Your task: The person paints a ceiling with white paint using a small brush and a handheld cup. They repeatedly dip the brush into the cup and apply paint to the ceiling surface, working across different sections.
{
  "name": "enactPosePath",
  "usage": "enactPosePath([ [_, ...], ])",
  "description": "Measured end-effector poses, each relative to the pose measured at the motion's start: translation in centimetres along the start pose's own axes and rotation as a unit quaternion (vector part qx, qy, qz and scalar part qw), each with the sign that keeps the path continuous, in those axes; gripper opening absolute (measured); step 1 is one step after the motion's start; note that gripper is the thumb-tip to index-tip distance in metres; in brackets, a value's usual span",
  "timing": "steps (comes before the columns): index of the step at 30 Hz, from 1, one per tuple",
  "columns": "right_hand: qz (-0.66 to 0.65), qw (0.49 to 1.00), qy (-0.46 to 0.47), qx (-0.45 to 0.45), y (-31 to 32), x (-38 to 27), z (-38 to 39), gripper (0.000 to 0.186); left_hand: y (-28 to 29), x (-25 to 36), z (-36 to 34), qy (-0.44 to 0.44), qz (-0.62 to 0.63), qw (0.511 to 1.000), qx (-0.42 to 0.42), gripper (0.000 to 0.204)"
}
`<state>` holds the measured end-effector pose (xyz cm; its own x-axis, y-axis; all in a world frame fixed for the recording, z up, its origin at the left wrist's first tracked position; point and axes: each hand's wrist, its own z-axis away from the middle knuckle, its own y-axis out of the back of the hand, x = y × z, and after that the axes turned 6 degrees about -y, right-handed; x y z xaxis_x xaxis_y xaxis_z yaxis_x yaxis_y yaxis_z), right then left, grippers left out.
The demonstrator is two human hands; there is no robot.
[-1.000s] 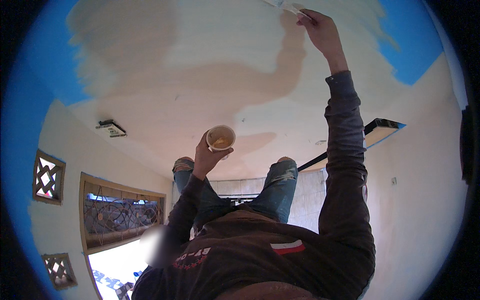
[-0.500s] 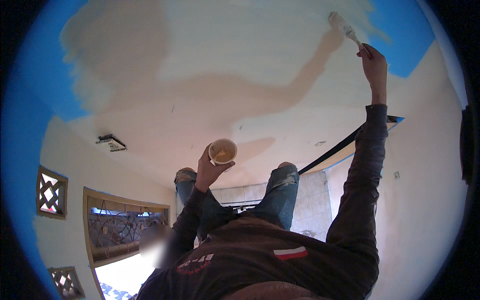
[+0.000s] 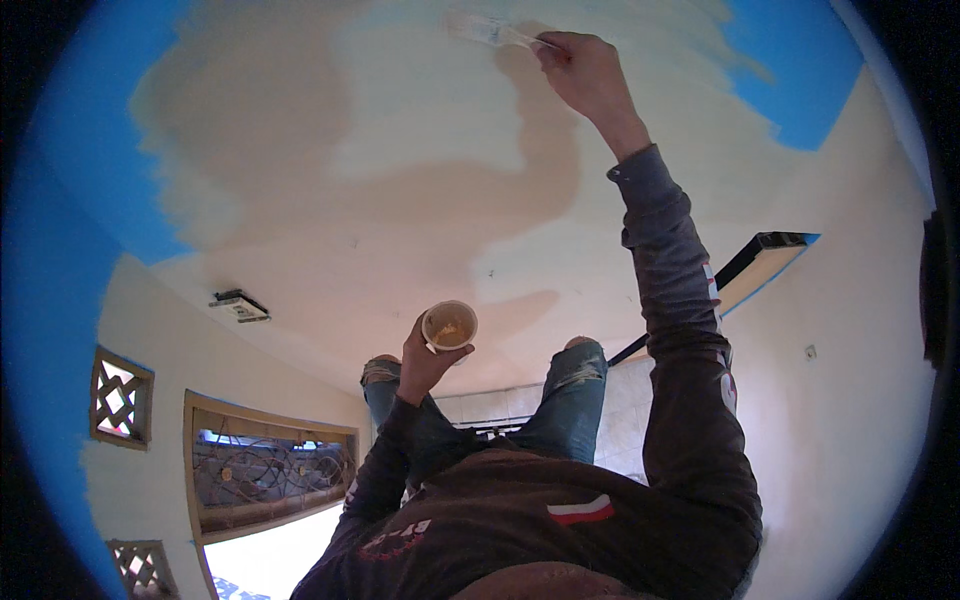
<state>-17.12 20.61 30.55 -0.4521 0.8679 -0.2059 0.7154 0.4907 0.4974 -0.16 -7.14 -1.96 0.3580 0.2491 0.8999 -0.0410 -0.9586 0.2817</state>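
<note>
My right hand [image 3: 588,78] is raised high with the fingers closed round the handle of a paintbrush [image 3: 490,30]. The brush points left, and its pale bristles lie against the cream-painted wall [image 3: 420,110], where they blend into the paint. Lower down, in front of my legs, my left hand [image 3: 428,362] grips a small round paint cup [image 3: 450,326]. Some yellowish paint shows at the bottom of the cup. Blue paint [image 3: 800,80] borders the cream area at the upper right, and more blue [image 3: 90,180] covers the left side.
A switch or socket box [image 3: 240,305] sits in the wall at left. Below it are a lattice vent [image 3: 122,397] and a wood-framed window opening [image 3: 190,440] with a metal grille. A dark-edged opening [image 3: 765,255] lies right, with a small wall fitting [image 3: 811,352] beyond.
My right hand has swept left across the wall with the brush, away from the blue patch at upper right. The left hand still holds the cup in nearly the same place.
</note>
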Motion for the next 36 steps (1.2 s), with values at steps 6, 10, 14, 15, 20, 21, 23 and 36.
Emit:
enactPosePath([
  [6,0.072,0.996,-0.060,0.004,3.7,4.5,1.0,0.030,0.4,-0.6,0.2,0.015,-0.001,1.000,0.004,0.077],
  [10,0.147,0.980,-0.131,0.019,7.9,8.7,2.9,0.029,-0.3,-0.9,0.0,0.013,0.007,1.000,-0.003,0.077],
  [14,0.227,0.958,-0.164,0.055,11.3,12.4,4.9,0.030,-0.9,-1.4,-0.1,0.014,0.041,0.999,-0.017,0.077],
  [15,0.219,0.956,-0.182,0.070,11.5,12.1,5.3,0.029,-0.9,-1.4,-0.1,0.013,0.041,0.999,-0.018,0.077],
  [20,0.088,0.981,-0.112,0.134,9.6,6.3,6.6,0.023,-1.3,-1.7,-0.2,0.012,0.037,0.999,-0.016,0.077],
  [21,0.065,0.986,-0.090,0.128,8.3,4.2,6.5,0.021,-1.3,-1.6,-0.1,0.010,0.032,0.999,-0.015,0.078],
  [23,0.030,0.996,-0.012,0.086,5.7,1.1,6.5,0.022,-1.1,-1.2,0.2,0.006,0.020,1.000,-0.015,0.078],
  [36,-0.061,0.988,-0.140,-0.023,0.8,2.4,2.2,0.032,0.6,-1.0,1.0,0.006,0.000,1.000,0.006,0.076],
])
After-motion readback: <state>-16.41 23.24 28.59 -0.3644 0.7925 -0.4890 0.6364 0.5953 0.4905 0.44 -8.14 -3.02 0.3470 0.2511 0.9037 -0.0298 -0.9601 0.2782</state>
